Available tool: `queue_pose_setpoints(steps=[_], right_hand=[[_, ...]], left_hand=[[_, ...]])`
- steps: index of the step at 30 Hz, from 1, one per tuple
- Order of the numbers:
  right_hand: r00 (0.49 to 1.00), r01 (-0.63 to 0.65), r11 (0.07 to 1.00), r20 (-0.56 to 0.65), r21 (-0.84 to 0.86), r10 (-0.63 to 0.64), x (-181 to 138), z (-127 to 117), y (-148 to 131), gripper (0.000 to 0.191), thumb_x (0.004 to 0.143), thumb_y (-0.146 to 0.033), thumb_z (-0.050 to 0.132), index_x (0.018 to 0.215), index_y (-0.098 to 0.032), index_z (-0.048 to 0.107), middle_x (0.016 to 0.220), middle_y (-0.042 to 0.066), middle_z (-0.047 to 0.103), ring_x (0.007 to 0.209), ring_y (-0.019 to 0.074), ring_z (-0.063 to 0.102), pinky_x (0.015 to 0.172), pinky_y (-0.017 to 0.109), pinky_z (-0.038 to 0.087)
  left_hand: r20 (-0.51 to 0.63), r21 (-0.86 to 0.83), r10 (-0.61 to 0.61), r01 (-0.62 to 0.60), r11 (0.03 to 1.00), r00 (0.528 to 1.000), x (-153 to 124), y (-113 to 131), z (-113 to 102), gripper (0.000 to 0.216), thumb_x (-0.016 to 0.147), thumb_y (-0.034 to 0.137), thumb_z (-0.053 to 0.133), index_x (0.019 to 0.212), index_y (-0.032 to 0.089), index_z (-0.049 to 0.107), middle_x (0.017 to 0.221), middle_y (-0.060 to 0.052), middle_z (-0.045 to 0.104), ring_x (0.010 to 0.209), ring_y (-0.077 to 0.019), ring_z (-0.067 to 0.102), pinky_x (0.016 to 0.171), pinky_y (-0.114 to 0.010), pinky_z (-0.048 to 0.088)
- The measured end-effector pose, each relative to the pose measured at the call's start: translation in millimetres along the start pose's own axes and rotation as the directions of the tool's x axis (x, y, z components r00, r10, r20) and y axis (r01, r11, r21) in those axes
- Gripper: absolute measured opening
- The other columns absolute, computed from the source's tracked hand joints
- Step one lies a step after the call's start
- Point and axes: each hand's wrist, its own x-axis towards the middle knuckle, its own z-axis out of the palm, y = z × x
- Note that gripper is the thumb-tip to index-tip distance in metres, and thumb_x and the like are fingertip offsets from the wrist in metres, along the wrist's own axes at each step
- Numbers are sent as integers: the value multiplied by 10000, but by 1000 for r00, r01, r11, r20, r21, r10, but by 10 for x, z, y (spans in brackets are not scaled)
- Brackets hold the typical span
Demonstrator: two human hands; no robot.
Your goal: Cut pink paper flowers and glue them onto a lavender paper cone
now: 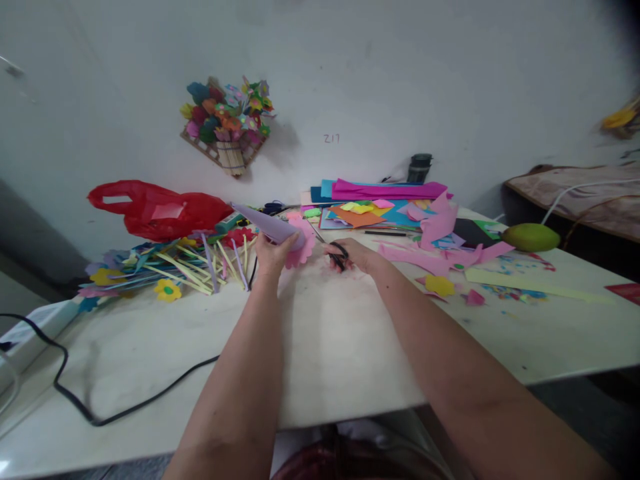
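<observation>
My left hand (273, 255) is closed on a pale purple paper cone (267, 225), whose narrow end points up and to the left. Behind the wide end shows a pink scalloped paper piece (304, 248); whether it is joined to the cone I cannot tell. My right hand (350, 255) grips black-handled scissors (341, 252), their blades pointing up and left toward the pink scalloped edge. Both hands are over the middle of the white table (345, 340).
A red plastic bag (173, 213) and a pile of paper flowers and strips (185, 267) lie at left. Coloured sheets (390, 193), pink paper scraps (440, 233) and a green mango-like fruit (531, 237) are at right. A black cable (150, 401) crosses the left front.
</observation>
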Motion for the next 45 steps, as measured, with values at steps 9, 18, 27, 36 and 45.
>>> queue_pose_setpoints(steps=[9, 18, 27, 36, 45], right_hand=[[999, -12, 1000, -32, -3, 12, -27, 63, -61, 270, 926, -334, 559, 744, -135, 561, 557, 25, 644, 373, 77, 539, 311, 169, 261], [998, -19, 1000, -56, -6, 19, -43, 82, -101, 255, 926, -293, 564, 721, -143, 549, 516, 0, 614, 353, 64, 511, 307, 163, 252], [998, -18, 1000, -68, -3, 18, -37, 93, -104, 246, 923, -289, 572, 726, -145, 543, 501, -10, 592, 346, 57, 501, 295, 158, 237], [997, 0, 1000, -71, -5, 0, -23, 79, -70, 236, 916, -290, 577, 730, -150, 542, 514, -14, 596, 349, 56, 497, 299, 166, 216], [999, 18, 999, -27, -29, -19, -29, 34, -61, 221, 906, -305, 580, 757, -142, 589, 509, -17, 588, 346, 56, 484, 300, 168, 218]], left_hand=[[31, 4, 6, -6, 1000, 999, -25, 15, -2, 564, 450, 358, 841, 915, 159, 592, 939, -104, 699, 859, -244, 666, 763, -364, 540], [52, 14, 23, -24, 1000, 998, -13, -41, -4, 580, 460, 372, 847, 938, 158, 597, 938, -107, 695, 861, -243, 666, 772, -362, 536], [51, 16, 28, -29, 999, 998, -18, -43, -3, 571, 470, 370, 848, 943, 166, 602, 940, -98, 702, 849, -236, 667, 761, -364, 545], [35, 24, 23, -24, 999, 999, 4, -62, -5, 569, 457, 367, 848, 931, 165, 606, 917, -96, 700, 830, -235, 666, 743, -358, 545], [87, 17, -13, 11, 1000, 996, 35, -95, -47, 591, 431, 378, 852, 921, 160, 603, 914, -101, 690, 850, -249, 664, 765, -377, 543]])
